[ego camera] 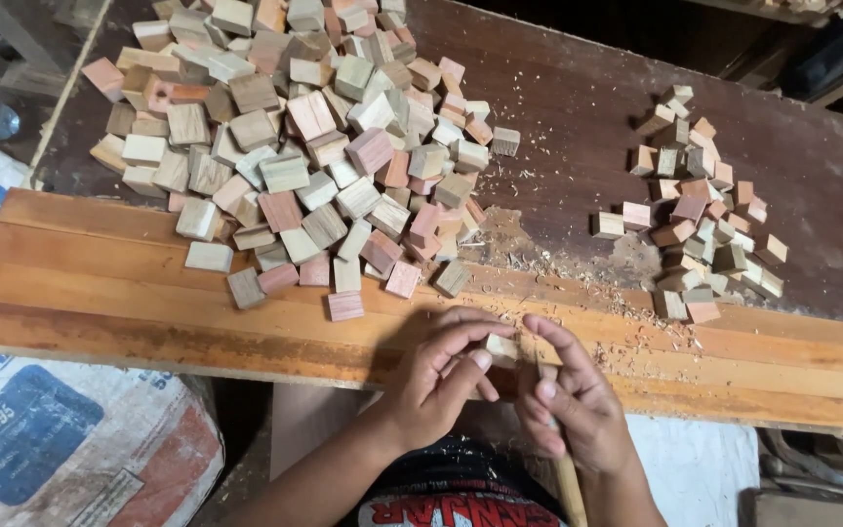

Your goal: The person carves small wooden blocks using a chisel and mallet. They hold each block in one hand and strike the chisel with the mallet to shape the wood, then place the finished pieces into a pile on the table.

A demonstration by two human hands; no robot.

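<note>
My left hand [441, 376] pinches a small pale wooden block [501, 349] at the near edge of the orange-brown plank [100, 283]. My right hand [573, 400] grips a thin wooden-handled tool [566, 478] against it. A big heap of wooden blocks [295, 146] lies beyond, with a smaller pile [700, 210] to the right.

Soft, even daylight falls from above on the big pile of wooden blocks [295, 146], which is bright and sharp. The far right corner beyond the table [578, 107] sinks into deep shadow. Shadows under the blocks are short and faint. There is no glare. The near edges curve and soften slightly, and the hands look mildly blurred.
</note>
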